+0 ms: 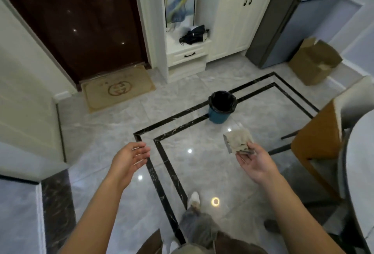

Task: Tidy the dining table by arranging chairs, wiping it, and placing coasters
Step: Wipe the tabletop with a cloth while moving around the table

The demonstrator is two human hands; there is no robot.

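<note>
My right hand (256,163) pinches a folded beige cleaning cloth (238,140) by its near corner, held out over the floor. My left hand (130,157) is open and holds nothing, with its fingers stretched forward. At the right edge curves the rim of the round grey dining table (353,164). An orange-backed chair (317,142) with a white cushion stands against it, just right of the cloth.
A blue bin with a black liner (222,106) stands on the marble floor ahead of the cloth. Beyond are a dark door with a mat (118,89), white cabinets (236,21), a grey fridge (283,27) and a cardboard box (314,61). My foot (194,200) steps forward.
</note>
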